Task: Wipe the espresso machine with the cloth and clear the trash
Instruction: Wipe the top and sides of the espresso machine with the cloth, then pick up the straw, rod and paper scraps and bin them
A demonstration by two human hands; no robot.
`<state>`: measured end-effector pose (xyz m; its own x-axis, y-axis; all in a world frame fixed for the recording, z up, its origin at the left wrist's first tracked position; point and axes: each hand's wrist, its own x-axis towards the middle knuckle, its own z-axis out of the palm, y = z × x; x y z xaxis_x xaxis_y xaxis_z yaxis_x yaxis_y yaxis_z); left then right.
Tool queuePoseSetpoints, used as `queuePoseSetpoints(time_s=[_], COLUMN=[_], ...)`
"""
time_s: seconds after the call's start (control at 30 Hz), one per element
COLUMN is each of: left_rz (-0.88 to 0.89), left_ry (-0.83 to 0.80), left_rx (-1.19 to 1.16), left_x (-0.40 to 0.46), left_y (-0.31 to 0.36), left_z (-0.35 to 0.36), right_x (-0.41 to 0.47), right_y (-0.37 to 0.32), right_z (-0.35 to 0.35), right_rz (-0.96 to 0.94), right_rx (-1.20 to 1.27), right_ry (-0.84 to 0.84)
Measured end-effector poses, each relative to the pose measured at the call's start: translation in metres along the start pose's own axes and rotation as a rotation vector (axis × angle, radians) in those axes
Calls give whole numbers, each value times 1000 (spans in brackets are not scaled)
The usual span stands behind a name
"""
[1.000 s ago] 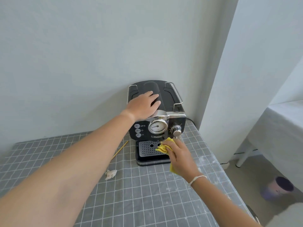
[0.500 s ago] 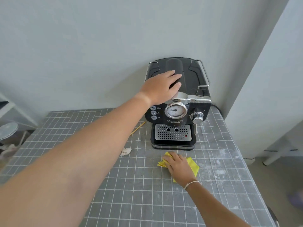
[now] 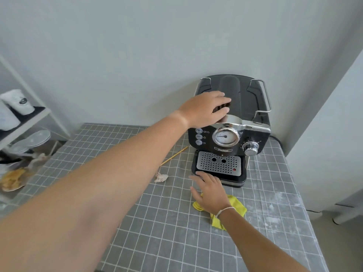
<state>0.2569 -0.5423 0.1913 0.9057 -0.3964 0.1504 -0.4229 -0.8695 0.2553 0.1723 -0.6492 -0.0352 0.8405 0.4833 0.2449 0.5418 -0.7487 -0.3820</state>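
A black espresso machine (image 3: 253, 134) with a round gauge stands at the back of the checked table (image 3: 157, 232). My left hand (image 3: 204, 110) rests flat on its top, fingers spread, holding nothing. The yellow cloth (image 3: 236, 206) lies crumpled on the table in front of the machine. My right hand (image 3: 211, 190) hovers open just above the cloth's left part, fingertips near the drip tray's front left corner. A crumpled scrap of paper (image 3: 161, 177) and a thin wooden stick (image 3: 173, 156) lie left of the machine.
A white shelf unit (image 3: 21, 122) with cups and plates stands left of the table. White walls close the back and right side. The tablecloth on the right carries whitish dust (image 3: 275, 209). A cable (image 3: 276, 139) leaves the machine's right side.
My right hand took the cloth away from the machine's front, laid it on the table and let go of it. My left hand stays on the machine's top. The view swung left.
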Motion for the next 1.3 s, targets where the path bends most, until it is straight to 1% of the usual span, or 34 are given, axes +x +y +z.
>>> queuePoseSetpoints(time_s=[0.13,0.23,0.33,0.47,0.6,0.67,0.8,0.9,1.0,1.07,1.17,1.2,1.3], left_rz=[-26,-56,-108,-155,-183,-202,-239,-283,-286,-284,-319,-309,-223], left_ry=[93,128,144,117,46,-20,-181,-287,-351,-331,-235,-199,-101], left_rx=[-22,11,1,-41,-106,-152,-177,-159,-105,-86,-175,-203,-282], left_x=[-29,-56,-83,-116,-149,-165,-196,-217,-235,-241,-239,-237,-228], left_y=[-19,-47,-88,-148,-215,-249,-298,-326,-345,-353,-356,-355,-347], left_z=[-22,-41,-51,-46,-18,3,52,84,109,123,130,130,129], right_x=[21,35,53,82,96,101,98,89,89,93,112,120,139], right_y=[-23,-41,-60,-76,-93,-103,-114,-116,-110,-107,-104,-103,-100], right_z=[4,13,24,45,73,89,112,123,130,130,120,117,114], right_rz=[-77,-110,-132,-93,5,70,124,190,232,232,233,226,235], right_rx=[-13,-31,-43,-48,-35,-42,-72,-66,-49,-57,-108,-136,-188], right_ry=[-23,-36,-62,-93,-70,-88,-133,-167,-134,-102,-79,-87,-186])
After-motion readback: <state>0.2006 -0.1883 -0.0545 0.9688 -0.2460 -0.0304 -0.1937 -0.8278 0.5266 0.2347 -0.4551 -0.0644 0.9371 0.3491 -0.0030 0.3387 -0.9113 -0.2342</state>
